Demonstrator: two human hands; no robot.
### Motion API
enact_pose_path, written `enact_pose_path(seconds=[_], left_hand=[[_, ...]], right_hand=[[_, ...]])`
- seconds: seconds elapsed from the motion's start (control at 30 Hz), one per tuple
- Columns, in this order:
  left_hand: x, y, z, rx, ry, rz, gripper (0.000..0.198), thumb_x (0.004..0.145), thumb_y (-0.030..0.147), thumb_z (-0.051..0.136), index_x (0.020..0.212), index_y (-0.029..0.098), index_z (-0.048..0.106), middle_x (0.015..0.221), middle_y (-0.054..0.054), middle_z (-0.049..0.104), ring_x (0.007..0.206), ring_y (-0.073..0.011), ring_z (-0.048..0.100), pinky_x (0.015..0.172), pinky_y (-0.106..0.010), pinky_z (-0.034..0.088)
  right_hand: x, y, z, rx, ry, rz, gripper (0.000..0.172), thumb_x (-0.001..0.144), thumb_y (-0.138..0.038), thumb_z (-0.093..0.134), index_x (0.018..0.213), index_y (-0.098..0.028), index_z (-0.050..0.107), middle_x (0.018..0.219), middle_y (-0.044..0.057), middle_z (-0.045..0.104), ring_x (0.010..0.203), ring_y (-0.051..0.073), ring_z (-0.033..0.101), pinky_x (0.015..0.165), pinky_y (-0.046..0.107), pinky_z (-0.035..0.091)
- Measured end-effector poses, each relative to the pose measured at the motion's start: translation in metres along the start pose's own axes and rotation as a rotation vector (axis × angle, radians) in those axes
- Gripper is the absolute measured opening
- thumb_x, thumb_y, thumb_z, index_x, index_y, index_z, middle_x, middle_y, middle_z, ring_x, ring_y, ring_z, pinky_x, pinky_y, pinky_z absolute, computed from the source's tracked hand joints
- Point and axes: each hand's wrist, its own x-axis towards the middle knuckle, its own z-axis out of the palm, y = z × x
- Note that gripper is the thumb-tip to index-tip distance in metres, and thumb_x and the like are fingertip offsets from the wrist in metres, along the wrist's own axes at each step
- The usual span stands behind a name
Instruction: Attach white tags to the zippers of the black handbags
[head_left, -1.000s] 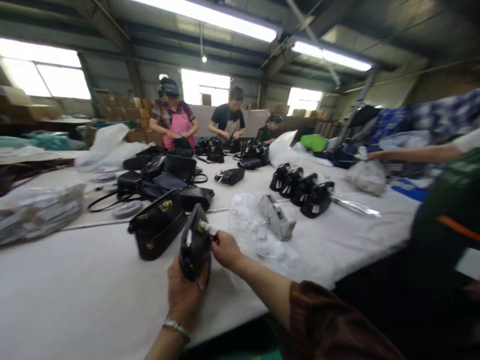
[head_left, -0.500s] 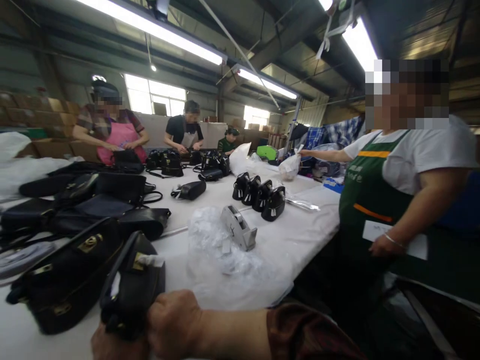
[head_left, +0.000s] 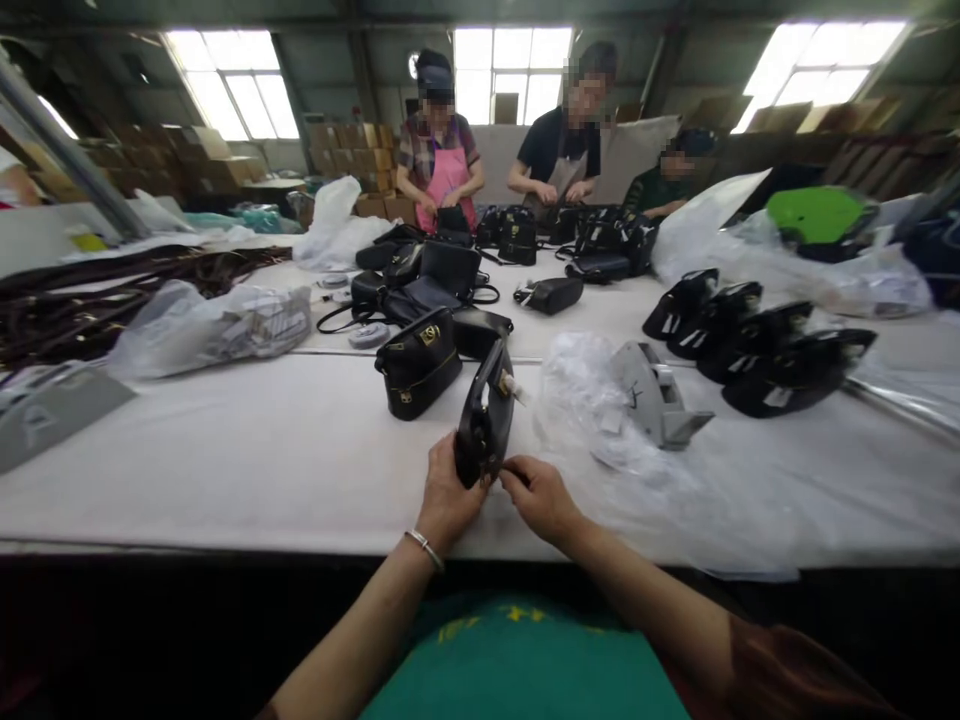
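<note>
A small black handbag (head_left: 486, 415) with a gold clasp stands tilted on the white table near its front edge. My left hand (head_left: 448, 492) grips its lower left side. At the lower right corner of the bag, my right hand (head_left: 541, 497) is closed with fingertips pinched on a small part, perhaps a zipper end, too small to make out. Just behind is another black bag (head_left: 421, 362) with gold fittings. To the right lie crumpled clear plastic bags (head_left: 581, 390) and a grey tape dispenser (head_left: 660, 395).
Four-bag row aside, several black bags (head_left: 799, 372) stand at the right. More black bags (head_left: 442, 275) are piled behind. A filled plastic bag (head_left: 217, 325) and dark straps (head_left: 112, 285) lie at the left. Several people work across the table (head_left: 247, 430).
The view has swung left and down; the person in the green apron is out of sight. Both hands and the held bag now show in the middle, with my right fingers at its lower corner.
</note>
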Motion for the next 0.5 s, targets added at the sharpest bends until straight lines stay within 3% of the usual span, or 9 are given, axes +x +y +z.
enact_pose_path(seconds=[0.17,0.37,0.5], left_hand=[[-0.024,0.013,-0.021,-0.055,-0.017,-0.198,0.024,0.084,0.028,0.061,0.104,0.015,0.065,0.097,-0.010,0.070,0.087,-0.0206,0.068,0.071,-0.031,0.057],[-0.019,0.025,-0.008,0.052,-0.027,-0.184,0.030,0.080,0.046,0.068,0.085,0.017,0.072,0.077,-0.006,0.072,0.070,-0.0200,0.068,0.068,-0.032,0.054],[-0.013,0.023,-0.002,0.129,-0.019,-0.113,0.029,0.081,0.047,0.066,0.079,0.019,0.074,0.073,-0.005,0.073,0.068,-0.0204,0.067,0.065,-0.032,0.051]], right_hand=[[-0.003,0.005,0.008,0.047,0.025,0.035,0.015,0.088,-0.025,0.058,0.084,-0.021,0.072,0.076,0.003,0.072,0.069,0.020,0.065,0.066,0.031,0.050],[-0.004,-0.003,0.012,0.021,0.005,0.004,0.017,0.088,-0.018,0.056,0.078,-0.019,0.069,0.076,0.002,0.071,0.071,0.018,0.064,0.068,0.028,0.048],[-0.013,-0.007,-0.002,-0.074,0.027,-0.073,0.013,0.086,-0.015,0.058,0.088,-0.018,0.070,0.081,0.004,0.070,0.077,0.018,0.065,0.072,0.027,0.048]])
